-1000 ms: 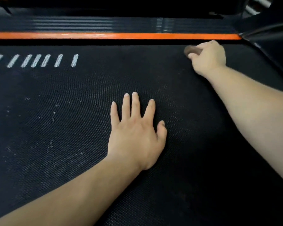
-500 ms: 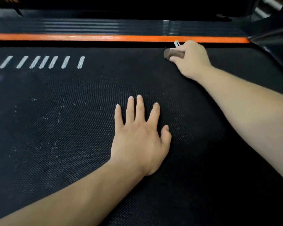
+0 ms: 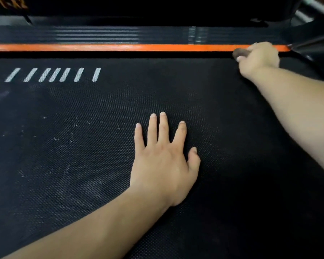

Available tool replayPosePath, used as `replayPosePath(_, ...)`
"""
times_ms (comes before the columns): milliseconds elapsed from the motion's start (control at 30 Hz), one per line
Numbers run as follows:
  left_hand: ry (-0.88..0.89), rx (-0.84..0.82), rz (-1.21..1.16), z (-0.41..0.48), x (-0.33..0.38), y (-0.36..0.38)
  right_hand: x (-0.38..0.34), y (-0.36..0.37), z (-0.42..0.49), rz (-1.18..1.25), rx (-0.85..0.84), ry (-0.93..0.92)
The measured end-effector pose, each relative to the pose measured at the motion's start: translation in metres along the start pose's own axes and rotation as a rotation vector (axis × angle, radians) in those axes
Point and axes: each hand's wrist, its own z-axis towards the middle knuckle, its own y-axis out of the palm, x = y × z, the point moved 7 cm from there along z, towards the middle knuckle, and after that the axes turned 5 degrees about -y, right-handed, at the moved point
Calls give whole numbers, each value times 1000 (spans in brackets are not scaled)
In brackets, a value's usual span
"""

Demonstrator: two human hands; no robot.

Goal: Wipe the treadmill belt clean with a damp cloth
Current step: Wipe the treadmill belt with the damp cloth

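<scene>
The black textured treadmill belt (image 3: pixel 82 165) fills the view, with pale specks and scuffs on its left half. My left hand (image 3: pixel 163 161) lies flat on the belt near the middle, fingers straight and spread. My right hand (image 3: pixel 258 58) is at the far right edge of the belt, fingers curled round a small dark brown cloth (image 3: pixel 240 52) of which only a bit sticks out to the left. The hand and cloth are blurred and sit beside the orange strip (image 3: pixel 120 47).
An orange strip runs along the far edge of the belt, with a ribbed black side rail (image 3: pixel 82 34) beyond it. Several white slanted marks (image 3: pixel 54 74) are printed on the belt at far left. A black frame part (image 3: pixel 316 49) rises at the far right.
My right hand with the cloth swept left along the far edge half a second ago, then back right to the corner. My left hand has stayed flat on the belt.
</scene>
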Motion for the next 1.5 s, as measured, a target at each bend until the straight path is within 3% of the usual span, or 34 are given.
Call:
replayPosePath(167,-12,4,5,0,0,-2,-17,7,-25,54,-149,-305)
replayPosePath(267,-11,-3,0,0,0,0,6,-9,-3,16,-37,-45)
replayPosePath(300,-12,-1,-1,0,0,0,7,-9,-5,21,-9,-36)
replayPosePath(433,-17,-7,-12,0,0,0,-3,-1,-38,53,-155,-378)
replayPosePath(567,-17,-2,-10,1,0,1,31,-20,-20,44,-20,-100)
replayPosePath(600,-18,-4,-11,1,0,0,27,-19,-26,61,-7,-111)
replayPosePath(733,-20,-7,-5,1,-1,1,7,-18,-82,78,-188,-471)
replayPosePath(767,-22,-2,-8,2,-2,1,16,-24,-85,42,-191,-485)
replayPosePath(867,-24,6,-12,1,-2,3,57,-49,-67,-12,-63,-187)
replayPosePath(900,-25,6,-15,1,-2,2,56,-50,-74,-3,-40,-166)
replayPosePath(1067,-23,-6,-15,2,-2,2,19,-53,-158,119,-212,-563)
replayPosePath(1233,-26,3,-14,2,-3,3,67,-69,-125,-4,-56,-188)
replayPosePath(1400,-21,21,-18,3,-4,4,38,-71,-206,123,-238,-477)
replayPosePath(1500,-21,17,-28,2,-4,4,67,-89,-188,43,-145,-342)
